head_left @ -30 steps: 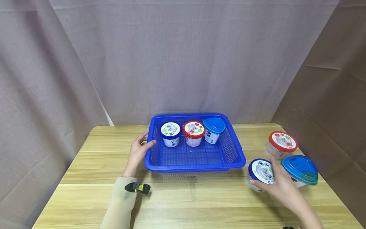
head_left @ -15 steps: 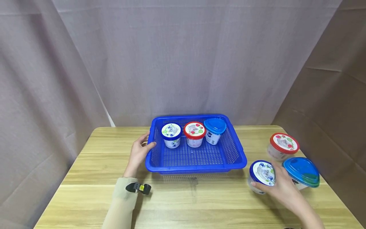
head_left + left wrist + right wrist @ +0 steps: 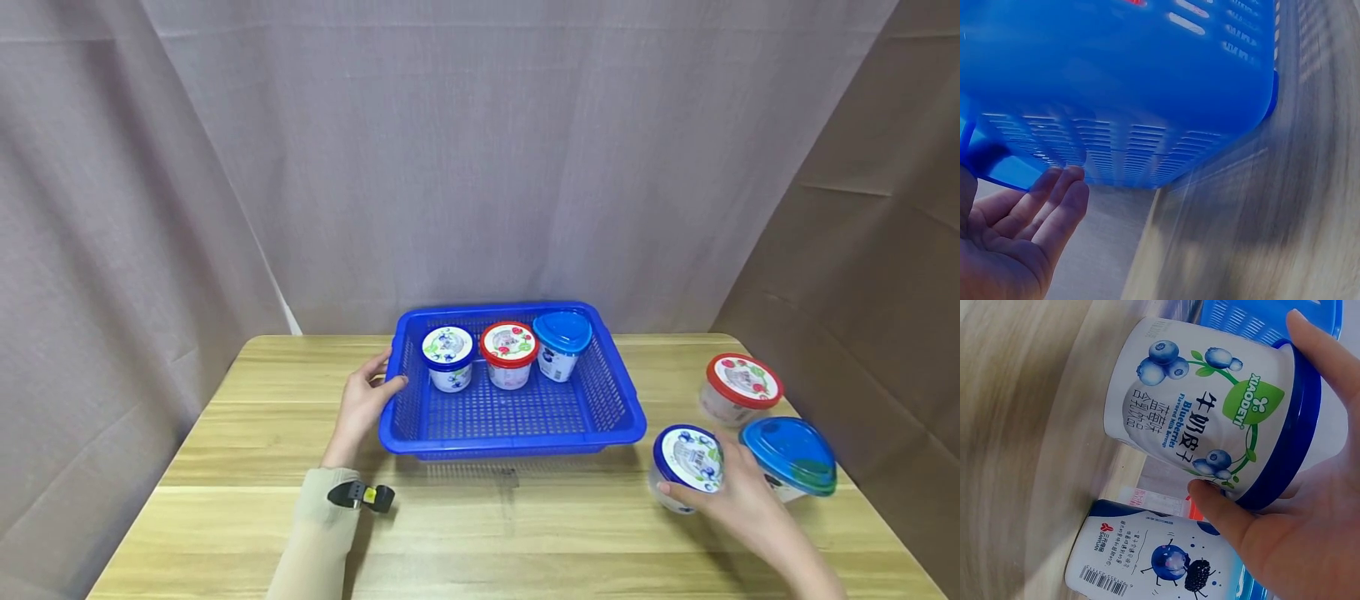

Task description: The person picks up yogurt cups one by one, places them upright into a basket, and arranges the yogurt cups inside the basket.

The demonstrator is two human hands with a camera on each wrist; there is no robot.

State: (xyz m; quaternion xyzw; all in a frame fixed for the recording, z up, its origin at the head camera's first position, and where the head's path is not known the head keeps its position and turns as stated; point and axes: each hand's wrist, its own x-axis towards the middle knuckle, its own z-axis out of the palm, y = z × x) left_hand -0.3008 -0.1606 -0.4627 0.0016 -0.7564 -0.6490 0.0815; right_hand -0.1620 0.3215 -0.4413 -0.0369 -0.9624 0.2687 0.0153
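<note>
My right hand (image 3: pixel 742 500) grips a white tub of blueberry-flavored milk beverage (image 3: pixel 1200 412) with a dark blue lid, at the table's right side. In the right wrist view the thumb and a finger lie on either side of the tub, near its lid. I cannot tell whether its base touches the table. My left hand (image 3: pixel 363 408) holds the left rim of a blue plastic basket (image 3: pixel 517 439), thumb over the rim and fingers on the outside. Inside the basket stand a blue-lidded blueberry tub (image 3: pixel 448 358), a red-lidded tub (image 3: pixel 510 354) and a tub with a light blue rounded-triangle lid (image 3: pixel 561 346).
Right of the basket, another red-lidded tub (image 3: pixel 741 392) stands behind my right hand. Beside it, a tub with a light blue lid (image 3: pixel 791 458) is partly hidden by that hand. Grey curtain (image 3: pixel 480 167) hangs behind the wooden table (image 3: pixel 480 533), and a brown cloth (image 3: pixel 885 333) borders the right.
</note>
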